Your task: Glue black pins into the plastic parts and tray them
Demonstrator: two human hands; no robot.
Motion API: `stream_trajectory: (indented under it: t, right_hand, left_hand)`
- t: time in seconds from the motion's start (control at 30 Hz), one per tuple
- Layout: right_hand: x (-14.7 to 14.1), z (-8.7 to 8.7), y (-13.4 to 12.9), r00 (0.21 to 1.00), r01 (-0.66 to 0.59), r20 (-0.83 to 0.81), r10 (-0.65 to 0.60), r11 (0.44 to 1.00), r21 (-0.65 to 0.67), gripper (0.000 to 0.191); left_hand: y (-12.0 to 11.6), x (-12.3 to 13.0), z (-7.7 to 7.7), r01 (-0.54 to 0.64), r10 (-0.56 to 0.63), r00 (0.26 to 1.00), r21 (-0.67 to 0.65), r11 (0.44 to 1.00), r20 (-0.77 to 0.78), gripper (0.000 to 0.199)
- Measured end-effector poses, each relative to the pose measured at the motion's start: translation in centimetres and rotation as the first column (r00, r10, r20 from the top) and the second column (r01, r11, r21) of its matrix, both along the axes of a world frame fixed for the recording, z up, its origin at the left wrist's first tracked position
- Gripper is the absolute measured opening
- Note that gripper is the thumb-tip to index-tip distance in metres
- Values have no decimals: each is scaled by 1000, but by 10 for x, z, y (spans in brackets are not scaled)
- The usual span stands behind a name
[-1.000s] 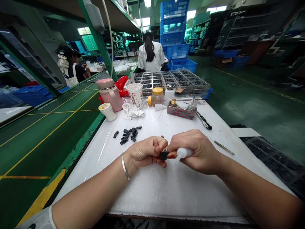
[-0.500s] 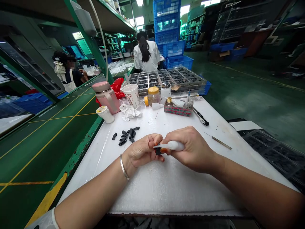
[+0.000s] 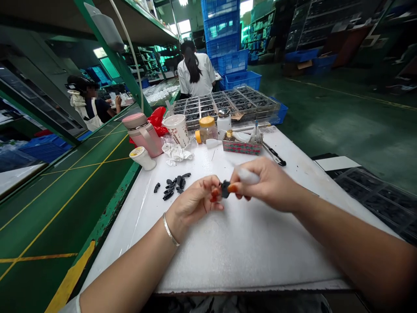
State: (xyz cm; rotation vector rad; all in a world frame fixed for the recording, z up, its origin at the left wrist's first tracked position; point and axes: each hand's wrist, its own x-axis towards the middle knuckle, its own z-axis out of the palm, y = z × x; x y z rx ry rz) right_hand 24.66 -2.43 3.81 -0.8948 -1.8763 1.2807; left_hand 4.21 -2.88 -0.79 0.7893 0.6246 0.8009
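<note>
My left hand (image 3: 198, 198) pinches a small black plastic part (image 3: 225, 189) above the white work surface. The fingers of my right hand (image 3: 260, 182) are closed around a small white squeeze bottle (image 3: 248, 176), blurred by motion. My right thumb, stained orange, is right at the black part; whether it also grips the part I cannot tell. Several similar black parts (image 3: 174, 186) lie in a loose pile to the left of my hands. The tip of the bottle is too blurred to make out.
Behind my hands stand a pink flask (image 3: 143, 135), a paper cup (image 3: 177, 129), a yellow-lidded jar (image 3: 207, 129) and a small tool box (image 3: 241, 145). A utility knife (image 3: 275, 155) lies at right. Farther back are a divided tray (image 3: 224, 102), stacked blue crates (image 3: 223, 48) and two people.
My right hand has risen and moved slightly right, taking the squeeze bottle off the black part. The black part shows more openly between my hands. The view has shifted slightly.
</note>
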Motion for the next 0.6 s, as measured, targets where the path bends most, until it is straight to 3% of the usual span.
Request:
stream_trajectory:
  t: [0.17,0.27,0.4,0.6]
  right_hand:
    - [47,-4,34,981,51,192,-30,993,-103,26]
    - [62,-13,49,940,106,340,-42,979,-172,25]
    - [61,-22,57,924,131,379,-47,972,-198,26]
    - [71,-19,53,911,227,392,-131,951,-209,27]
  left_hand:
    - [12,-24,13,-335,349,936,199,921,-42,46]
    - [18,-35,16,-405,434,898,243,882,-78,38]
    - [16,-34,19,-362,422,889,291,885,-177,33]
    - [16,-26,13,-184,401,842,504,844,-362,29]
